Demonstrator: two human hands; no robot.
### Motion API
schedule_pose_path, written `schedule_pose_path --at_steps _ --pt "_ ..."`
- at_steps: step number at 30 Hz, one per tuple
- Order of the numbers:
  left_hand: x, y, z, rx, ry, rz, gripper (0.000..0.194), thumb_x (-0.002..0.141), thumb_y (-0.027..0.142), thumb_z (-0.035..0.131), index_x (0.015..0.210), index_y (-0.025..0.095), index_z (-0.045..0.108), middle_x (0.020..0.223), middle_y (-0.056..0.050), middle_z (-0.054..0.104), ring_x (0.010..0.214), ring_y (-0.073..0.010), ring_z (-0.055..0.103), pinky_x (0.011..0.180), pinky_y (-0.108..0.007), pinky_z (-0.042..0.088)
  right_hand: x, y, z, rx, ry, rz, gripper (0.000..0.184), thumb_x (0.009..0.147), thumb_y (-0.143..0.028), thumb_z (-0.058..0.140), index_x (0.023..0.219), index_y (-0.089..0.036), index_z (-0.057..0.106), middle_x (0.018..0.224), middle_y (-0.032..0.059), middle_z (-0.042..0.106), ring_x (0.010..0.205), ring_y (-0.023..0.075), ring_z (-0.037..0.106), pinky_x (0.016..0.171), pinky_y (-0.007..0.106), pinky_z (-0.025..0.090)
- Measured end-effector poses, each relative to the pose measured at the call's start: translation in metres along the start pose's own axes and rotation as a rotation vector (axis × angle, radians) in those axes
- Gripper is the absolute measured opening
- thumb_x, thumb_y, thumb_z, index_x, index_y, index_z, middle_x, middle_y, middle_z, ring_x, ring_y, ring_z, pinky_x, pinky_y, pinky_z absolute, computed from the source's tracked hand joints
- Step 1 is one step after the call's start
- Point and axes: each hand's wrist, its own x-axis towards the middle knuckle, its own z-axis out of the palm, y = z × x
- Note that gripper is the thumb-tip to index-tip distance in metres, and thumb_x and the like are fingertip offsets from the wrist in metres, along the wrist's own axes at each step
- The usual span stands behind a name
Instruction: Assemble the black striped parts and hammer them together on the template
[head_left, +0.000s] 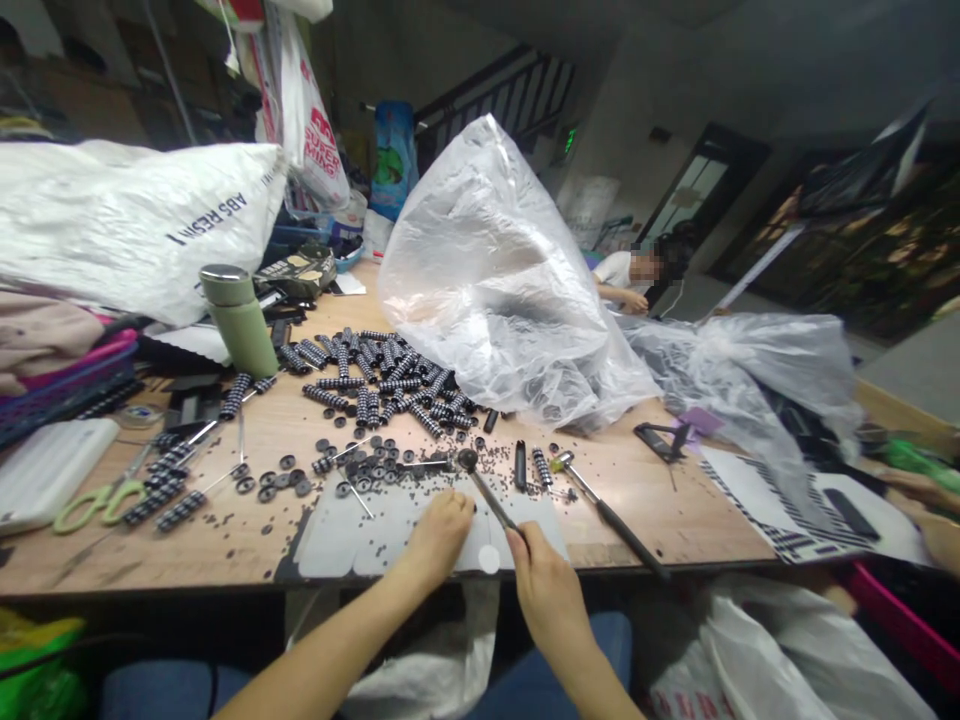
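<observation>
In my right hand (551,590) is a metal-handled hammer (491,500). Its rounded head is over the far edge of a pale work pad (341,535), near a thin metal rod (427,463). My left hand (441,535) rests on the pad just left of the hammer handle, fingers curled closed. What they hold, if anything, is hidden. Around the pad's far side lie black round discs (375,465) and many tiny dark pieces. Behind them is a heap of black-and-white ribbed rollers (405,380).
A second hammer (615,520) lies at right, beside a ribbed roller (541,468). A big clear plastic bag (502,270) stands behind the heap. To the left are a green flask (240,325) and scissors (101,500). Another person (626,280) sits farther back.
</observation>
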Motion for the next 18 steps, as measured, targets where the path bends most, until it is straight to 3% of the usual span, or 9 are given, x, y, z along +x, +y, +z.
schedule_pose_path --at_steps 3,5,7,9,13,16,18 --pt "-0.008 0.002 -0.013 0.063 -0.081 -0.069 0.025 0.080 0.008 0.038 0.094 0.014 0.057 0.081 -0.008 0.059 0.079 -0.0202 0.054 0.071 -0.032 0.045 0.008 0.032 0.012 -0.106 0.008 0.053 0.033 0.092 -0.040 0.026 0.080 -0.020 0.050 0.066 0.0016 0.063 0.060 0.0189 0.062 0.050 0.025 0.032" --pt "0.001 -0.013 -0.024 0.106 -0.043 -0.144 0.027 0.082 0.010 0.037 0.101 0.014 0.055 0.086 -0.009 0.058 0.081 -0.0200 0.053 0.071 -0.031 0.043 0.013 0.051 0.026 -0.174 0.022 0.064 0.032 0.091 -0.039 0.029 0.079 -0.019 0.051 0.067 0.0033 0.062 0.063 0.0195 0.061 0.053 0.026 0.034" --pt "0.026 -0.042 -0.034 0.198 0.051 -0.225 0.038 0.079 0.002 0.032 0.112 0.013 0.049 0.097 -0.012 0.056 0.090 -0.0210 0.051 0.075 -0.033 0.041 0.018 0.063 0.037 -0.196 0.070 0.033 0.031 0.090 -0.037 0.033 0.078 -0.018 0.053 0.073 0.0055 0.062 0.071 0.0201 0.059 0.060 0.028 0.037" --pt "0.058 -0.077 -0.042 0.227 0.059 -0.185 0.041 0.077 -0.001 0.032 0.109 0.016 0.052 0.103 -0.013 0.055 0.098 -0.0223 0.047 0.081 -0.037 0.037 0.027 0.069 0.041 -0.166 0.135 -0.022 0.027 0.090 -0.034 0.035 0.083 -0.018 0.055 0.081 0.0072 0.061 0.081 0.0204 0.056 0.069 0.029 0.039" --pt "0.109 -0.126 -0.044 0.144 -0.006 -0.054 0.020 0.076 0.008 0.044 0.086 0.017 0.059 0.105 -0.013 0.055 0.105 -0.0270 0.043 0.088 -0.044 0.029 0.061 0.068 0.034 -0.078 0.209 -0.044 0.020 0.088 -0.025 0.038 0.091 -0.016 0.056 0.089 0.0084 0.060 0.089 0.0209 0.051 0.077 0.032 0.039" --pt "0.116 -0.133 -0.040 0.090 -0.012 -0.040 0.005 0.075 0.018 0.052 0.077 0.016 0.057 0.090 -0.010 0.059 0.097 -0.0249 0.048 0.088 -0.040 0.031 0.089 0.067 0.030 0.006 0.178 -0.028 0.015 0.084 -0.022 0.045 0.088 -0.015 0.058 0.088 0.0093 0.060 0.091 0.0221 0.050 0.080 0.034 0.038" --pt "0.109 -0.126 -0.038 0.066 0.017 -0.061 0.010 0.078 0.022 0.048 0.082 0.015 0.055 0.087 -0.010 0.060 0.092 -0.0229 0.051 0.086 -0.037 0.034 0.102 0.066 0.031 0.131 0.132 -0.035 0.009 0.079 -0.021 0.053 0.082 -0.015 0.059 0.085 0.0093 0.061 0.091 0.0228 0.051 0.081 0.035 0.038"
